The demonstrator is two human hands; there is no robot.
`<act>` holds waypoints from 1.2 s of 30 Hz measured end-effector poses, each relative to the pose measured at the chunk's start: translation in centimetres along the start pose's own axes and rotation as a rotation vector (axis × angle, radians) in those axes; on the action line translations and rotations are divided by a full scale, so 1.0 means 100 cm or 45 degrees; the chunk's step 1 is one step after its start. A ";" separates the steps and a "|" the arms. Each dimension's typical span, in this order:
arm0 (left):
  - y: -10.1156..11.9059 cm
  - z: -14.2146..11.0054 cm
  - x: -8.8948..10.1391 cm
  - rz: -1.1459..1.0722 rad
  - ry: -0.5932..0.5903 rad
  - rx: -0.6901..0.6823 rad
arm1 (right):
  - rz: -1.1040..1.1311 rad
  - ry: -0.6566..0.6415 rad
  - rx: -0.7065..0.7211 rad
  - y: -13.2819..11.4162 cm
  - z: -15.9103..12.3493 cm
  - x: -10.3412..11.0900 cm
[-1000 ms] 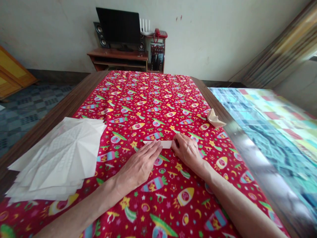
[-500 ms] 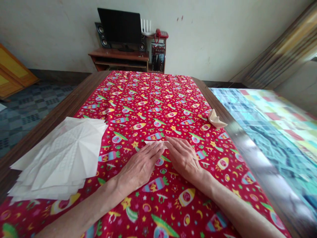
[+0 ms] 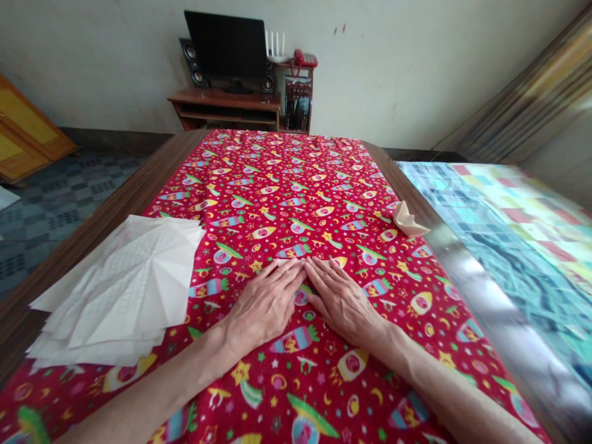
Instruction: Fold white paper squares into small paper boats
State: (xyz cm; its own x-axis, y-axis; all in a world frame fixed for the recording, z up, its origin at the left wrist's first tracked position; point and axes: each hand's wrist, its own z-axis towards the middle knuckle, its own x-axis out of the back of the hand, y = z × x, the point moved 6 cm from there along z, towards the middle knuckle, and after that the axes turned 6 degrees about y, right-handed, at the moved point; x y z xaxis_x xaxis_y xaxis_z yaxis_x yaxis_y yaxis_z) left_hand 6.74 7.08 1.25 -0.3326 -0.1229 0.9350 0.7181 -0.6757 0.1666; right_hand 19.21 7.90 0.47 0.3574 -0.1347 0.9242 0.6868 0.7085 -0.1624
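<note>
A small folded strip of white paper lies on the red patterned cloth, mostly covered by my fingers. My left hand rests flat on its left part, fingers stretched out and pointing up and to the right. From the other side my right hand presses down on the paper with straight fingers, the thumb a little apart. The fingertips of both hands meet near the middle of the paper. Left of my hands is a fanned stack of creased white paper sheets. A folded cream paper piece sits at the cloth's right edge.
The red cloth covers most of a dark wooden table. Beyond it, a desk holds a monitor, speakers and a red telephone. A bed with a checked cover stands along the right side.
My right hand has flattened onto the paper, its fingers now straighter and the thumb showing. My left hand stays on the paper. The view has shifted slightly.
</note>
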 end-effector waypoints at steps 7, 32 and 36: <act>0.001 0.000 0.001 0.052 -0.014 0.030 | -0.019 0.016 0.013 -0.001 0.001 0.001; -0.018 -0.021 0.002 0.201 0.039 0.074 | -0.129 0.137 -0.046 0.008 -0.022 0.013; -0.022 -0.019 0.003 0.219 0.142 0.053 | -0.117 0.234 -0.049 0.011 -0.016 0.015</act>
State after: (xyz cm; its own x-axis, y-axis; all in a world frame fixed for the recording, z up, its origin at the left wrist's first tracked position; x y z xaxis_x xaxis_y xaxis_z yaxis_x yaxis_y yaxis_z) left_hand 3.95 7.14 0.59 -0.2669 -0.3147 0.9109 0.7939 -0.6076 0.0226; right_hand 21.54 7.33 1.12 0.3990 -0.3242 0.8577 0.7443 0.6608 -0.0965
